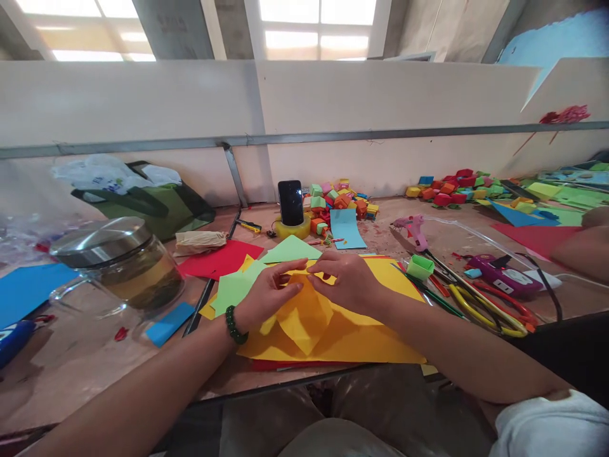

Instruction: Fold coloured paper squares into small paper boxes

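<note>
Left hand [270, 291] and right hand [351, 283] partly hide the folded yellow paper [307, 320] (upper edge).

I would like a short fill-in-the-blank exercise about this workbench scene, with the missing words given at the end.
1. The folded yellow piece at the fingertips of the left hand and the right hand is made of ____.
2. The green bead bracelet is worn on the ____ wrist.
3. The colour of the glue gun is ____.
4. The phone stands on a yellow roll of ____.

Missing words: paper; left; pink; tape
</note>
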Demonstrator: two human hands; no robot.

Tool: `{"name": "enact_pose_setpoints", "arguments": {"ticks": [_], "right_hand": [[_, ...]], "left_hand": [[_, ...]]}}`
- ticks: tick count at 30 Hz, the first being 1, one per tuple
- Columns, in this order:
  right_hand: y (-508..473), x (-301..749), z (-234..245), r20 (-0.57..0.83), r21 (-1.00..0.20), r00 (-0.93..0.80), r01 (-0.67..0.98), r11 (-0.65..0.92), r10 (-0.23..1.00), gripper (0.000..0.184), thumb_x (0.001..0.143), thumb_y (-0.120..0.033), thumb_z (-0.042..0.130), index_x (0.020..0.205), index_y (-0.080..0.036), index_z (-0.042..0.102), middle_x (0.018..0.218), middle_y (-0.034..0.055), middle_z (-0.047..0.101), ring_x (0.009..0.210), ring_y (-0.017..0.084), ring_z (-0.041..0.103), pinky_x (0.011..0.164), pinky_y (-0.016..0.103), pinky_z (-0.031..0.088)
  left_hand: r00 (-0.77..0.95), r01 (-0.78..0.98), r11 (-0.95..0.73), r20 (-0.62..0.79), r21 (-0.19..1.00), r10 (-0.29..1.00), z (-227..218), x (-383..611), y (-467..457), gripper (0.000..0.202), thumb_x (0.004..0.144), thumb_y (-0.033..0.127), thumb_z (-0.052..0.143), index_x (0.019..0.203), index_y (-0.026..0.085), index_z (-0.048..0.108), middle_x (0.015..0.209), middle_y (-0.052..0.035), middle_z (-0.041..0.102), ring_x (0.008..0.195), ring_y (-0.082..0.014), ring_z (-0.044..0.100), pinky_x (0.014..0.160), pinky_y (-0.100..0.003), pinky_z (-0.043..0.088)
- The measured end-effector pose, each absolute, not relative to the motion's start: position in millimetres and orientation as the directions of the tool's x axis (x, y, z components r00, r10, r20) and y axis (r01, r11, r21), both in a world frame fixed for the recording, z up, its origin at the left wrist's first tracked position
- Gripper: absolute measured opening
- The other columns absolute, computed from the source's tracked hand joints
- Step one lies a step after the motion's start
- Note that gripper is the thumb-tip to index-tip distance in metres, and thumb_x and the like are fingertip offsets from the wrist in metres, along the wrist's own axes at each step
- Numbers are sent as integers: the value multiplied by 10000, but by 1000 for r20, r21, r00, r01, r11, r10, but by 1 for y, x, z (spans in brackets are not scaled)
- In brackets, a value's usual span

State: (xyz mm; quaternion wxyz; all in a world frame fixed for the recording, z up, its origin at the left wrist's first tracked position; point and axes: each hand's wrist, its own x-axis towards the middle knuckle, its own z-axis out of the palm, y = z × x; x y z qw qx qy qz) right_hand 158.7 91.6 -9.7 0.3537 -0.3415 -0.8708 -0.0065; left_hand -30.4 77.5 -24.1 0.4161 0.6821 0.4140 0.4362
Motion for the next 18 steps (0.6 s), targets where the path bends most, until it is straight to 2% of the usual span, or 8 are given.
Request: {"name": "enact_pose_setpoints", "arguments": {"ticks": [3, 5, 9, 14, 18], "right_hand": [[89, 156, -13, 629, -151, -547, 611, 777, 552, 149, 834, -217, 573, 815, -172, 714, 743, 36, 676, 578, 102, 593, 552, 212, 383], [87, 155, -14, 613, -153, -557, 613, 775, 561, 129, 808, -186, 581, 873, -173, 691, 755, 31, 675, 588, 110, 590, 559, 219, 386], [85, 154, -13, 566, -221, -555, 609, 761, 609, 257, 728, -90, 568, 972, -152, 621, 810, 38, 679, 669, 134, 605, 590, 225, 406], [88, 153, -14, 527, -199, -544, 668, 717, 653, 152, 772, -101, 531, 857, -159, 644, 769, 46, 699, 660, 147, 616, 579, 235, 385], [89, 153, -15, 523, -158, -543, 695, 701, 657, 149, 818, -129, 529, 805, -167, 673, 751, 42, 713, 655, 143, 629, 571, 234, 359]], "left_hand": [[269, 259, -378, 310, 889, 912, -25, -28, 77, 320, 745, 406, 670, 946, 169, 747, 1035, -106, 729, 947, -239, 655, 824, -332, 524], [260, 302, -406, 335, 863, 906, -26, -27, 77, 280, 763, 391, 635, 884, 170, 756, 958, -98, 744, 895, -232, 663, 795, -328, 529], [237, 345, -373, 305, 861, 923, -29, -28, 79, 314, 775, 344, 585, 968, 155, 745, 967, -88, 752, 876, -234, 671, 798, -337, 531], [267, 382, -399, 314, 833, 911, -30, -29, 80, 300, 763, 277, 557, 952, 150, 753, 980, -83, 753, 881, -232, 680, 816, -327, 532], [284, 406, -399, 301, 822, 910, -30, -27, 78, 287, 768, 262, 554, 942, 152, 753, 974, -80, 754, 874, -231, 684, 795, -316, 537]]}}
